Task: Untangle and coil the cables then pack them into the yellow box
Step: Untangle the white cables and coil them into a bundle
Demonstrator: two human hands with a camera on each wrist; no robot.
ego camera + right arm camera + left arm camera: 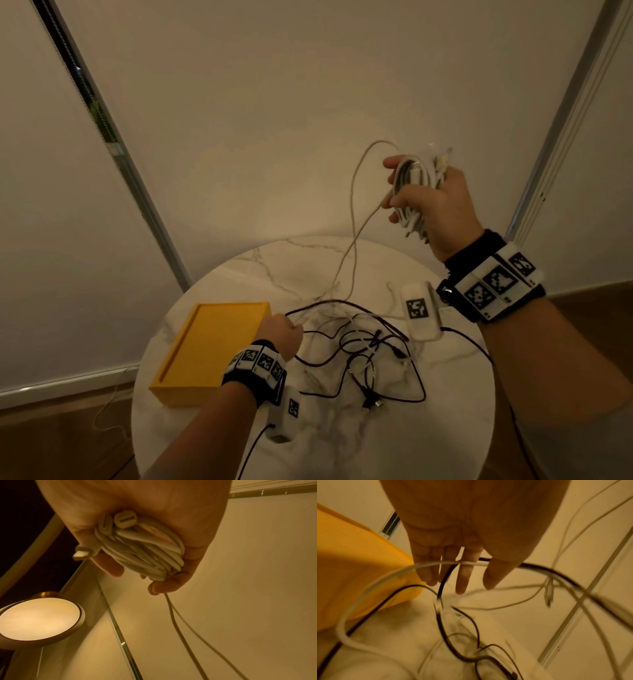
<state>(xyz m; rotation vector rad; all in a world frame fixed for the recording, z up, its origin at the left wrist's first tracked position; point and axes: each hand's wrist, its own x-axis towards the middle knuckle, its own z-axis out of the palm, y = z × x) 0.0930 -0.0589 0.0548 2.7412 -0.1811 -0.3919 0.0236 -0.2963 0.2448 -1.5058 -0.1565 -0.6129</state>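
High above the table, my right hand (pixel 419 195) grips a coil of white cables (pixel 411 181); in the right wrist view my right hand (pixel 135 577) wraps the coil (pixel 142 553) with connector ends sticking out. A white strand (pixel 356 222) hangs from the coil down to a tangle of black and white cables (pixel 370 353) on the table. My left hand (pixel 282 337) sits low beside the open yellow box (pixel 205 349). Seen from the left wrist, my left hand (pixel 474 585) pinches a white cable (pixel 388 577) and a black cable (pixel 556 573) under the thumb.
The round white marble table (pixel 342 445) is small, with its edge close on every side. The box sits near its left edge. Pale walls and metal frame strips (pixel 555 137) stand behind. A lit round lamp (pixel 39 618) shows in the right wrist view. Wooden floor lies below.
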